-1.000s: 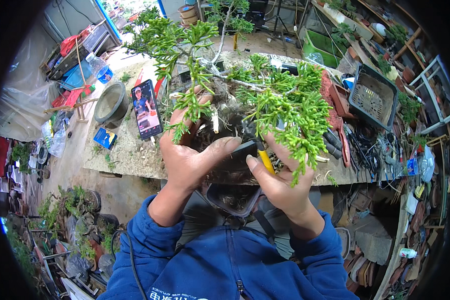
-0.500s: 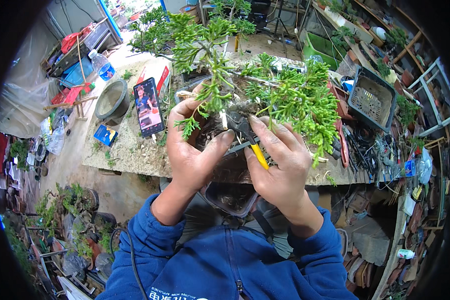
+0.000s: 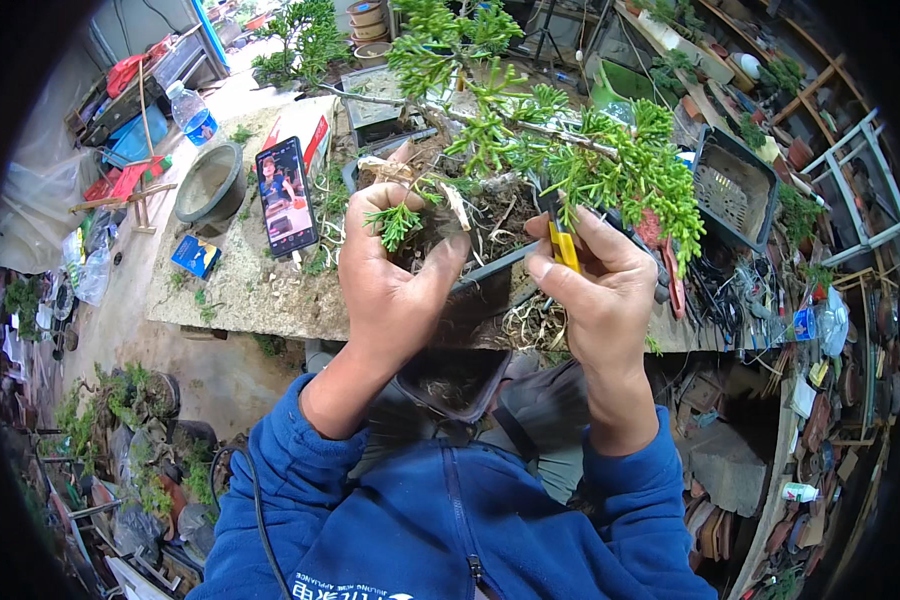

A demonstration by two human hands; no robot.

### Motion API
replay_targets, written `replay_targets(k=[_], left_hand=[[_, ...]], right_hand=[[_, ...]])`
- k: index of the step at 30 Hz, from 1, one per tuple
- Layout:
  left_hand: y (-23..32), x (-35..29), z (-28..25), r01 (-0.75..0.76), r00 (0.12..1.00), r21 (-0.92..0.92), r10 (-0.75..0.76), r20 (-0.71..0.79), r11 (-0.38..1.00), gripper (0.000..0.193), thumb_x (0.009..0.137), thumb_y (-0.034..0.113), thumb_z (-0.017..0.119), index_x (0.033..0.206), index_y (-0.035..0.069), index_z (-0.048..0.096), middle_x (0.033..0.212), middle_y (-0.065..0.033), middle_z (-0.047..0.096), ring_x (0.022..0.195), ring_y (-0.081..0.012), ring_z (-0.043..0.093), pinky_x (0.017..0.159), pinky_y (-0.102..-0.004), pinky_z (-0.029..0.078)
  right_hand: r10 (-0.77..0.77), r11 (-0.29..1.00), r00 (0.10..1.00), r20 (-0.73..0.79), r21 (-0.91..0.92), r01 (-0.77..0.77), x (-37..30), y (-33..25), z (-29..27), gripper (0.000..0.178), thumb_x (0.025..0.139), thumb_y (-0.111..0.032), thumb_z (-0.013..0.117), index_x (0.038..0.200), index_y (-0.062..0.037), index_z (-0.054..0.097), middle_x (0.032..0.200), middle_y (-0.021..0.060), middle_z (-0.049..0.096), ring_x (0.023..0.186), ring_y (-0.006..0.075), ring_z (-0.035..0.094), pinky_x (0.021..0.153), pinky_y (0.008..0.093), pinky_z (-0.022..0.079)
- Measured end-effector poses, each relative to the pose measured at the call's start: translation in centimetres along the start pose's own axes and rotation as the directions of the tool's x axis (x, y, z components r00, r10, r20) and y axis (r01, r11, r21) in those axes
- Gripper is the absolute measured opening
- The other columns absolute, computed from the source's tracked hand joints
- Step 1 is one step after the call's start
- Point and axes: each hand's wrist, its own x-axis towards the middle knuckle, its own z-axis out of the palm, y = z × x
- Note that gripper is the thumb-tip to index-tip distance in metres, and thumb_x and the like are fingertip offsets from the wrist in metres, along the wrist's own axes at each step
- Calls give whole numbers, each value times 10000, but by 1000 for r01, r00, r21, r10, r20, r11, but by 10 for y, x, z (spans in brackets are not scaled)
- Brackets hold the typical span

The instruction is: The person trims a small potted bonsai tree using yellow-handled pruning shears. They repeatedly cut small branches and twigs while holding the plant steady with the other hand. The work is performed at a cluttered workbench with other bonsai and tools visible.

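Note:
A juniper [image 3: 630, 165] with bright green sprays leans over a dark plastic pot [image 3: 495, 268] of brown soil. My left hand [image 3: 395, 270] curls about the base of its trunk, the thumb beside a pale, stripped wood stub [image 3: 457, 208]; the fingertips behind the wood are hidden. Yellow-handled cutters [image 3: 564, 248] sit in my closed right hand [image 3: 605, 285], to the right of the stub. Foliage partly covers their dark jaws, so I cannot tell whether these touch anything. Pale, thin roots [image 3: 535, 325] lie at the bench edge below the pot.
On the bench's left stand a propped phone [image 3: 285, 195], a round grey pot [image 3: 212, 185], a small blue packet [image 3: 196, 256] and a water bottle [image 3: 192, 115]. To the right are an empty black tray [image 3: 735, 190] and dark cables or wires [image 3: 720, 290]. A dark container [image 3: 455, 385] sits below the bench edge.
My right hand has drawn the cutters away from the stub, to the right. The juniper's branches have shifted, showing more of the soil. My left hand keeps its place at the trunk.

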Motion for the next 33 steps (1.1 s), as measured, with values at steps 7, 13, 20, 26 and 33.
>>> replay_targets(k=[7, 13, 20, 26, 33], left_hand=[[-12, 3, 2, -217, 973, 256, 231, -23, 942, 652, 850, 17, 810, 1417, -5, 490, 1516, -289, 551, 1331, -347, 607, 1106, -407, 478], [-14, 6, -11, -203, 979, 366, 198, 54, 908, 721, 856, -8, 773, 1504, -21, 457, 1520, -262, 544, 1392, -396, 570, 1181, -448, 438], [-17, 14, -21, -133, 989, 8, 134, -68, 991, 658, 949, -32, 752, 1519, 13, 425, 1420, -154, 614, 1276, -208, 645, 1090, -365, 548], [-15, 10, -21, -71, 984, -111, 52, -169, 991, 533, 969, -57, 715, 1455, -53, 495, 1417, -147, 625, 1268, -195, 644, 1114, -357, 529], [-10, 2, -25, -146, 971, 162, 173, -164, 976, 295, 950, 25, 777, 1223, -47, 695, 1362, -198, 686, 1236, -210, 667, 1054, -332, 523]], right_hand=[[32, 994, 988, 154, 100, -47, -8, 5, -24, 459, 1011, -60, 682, 1429, 93, 571, 1307, 220, 696, 1104, 285, 727, 993, 443, 598], [217, 873, 970, 109, 423, -242, -13, 9, -50, 512, 996, -31, 707, 1472, 56, 539, 1154, 147, 720, 967, 206, 729, 887, 362, 604], [303, 794, 948, 95, 524, -306, -21, 13, -81, 481, 996, -25, 693, 1447, 55, 545, 1085, 120, 700, 922, 213, 703, 817, 361, 602], [389, 772, 919, 66, 521, -364, -31, 18, -87, 429, 1007, -27, 667, 1416, 49, 562, 1103, 126, 695, 955, 225, 694, 845, 374, 600], [303, 805, 943, 135, 494, -329, -57, 8, -59, 490, 967, -8, 687, 1424, 89, 538, 1155, 165, 688, 1025, 277, 692, 942, 423, 584]])
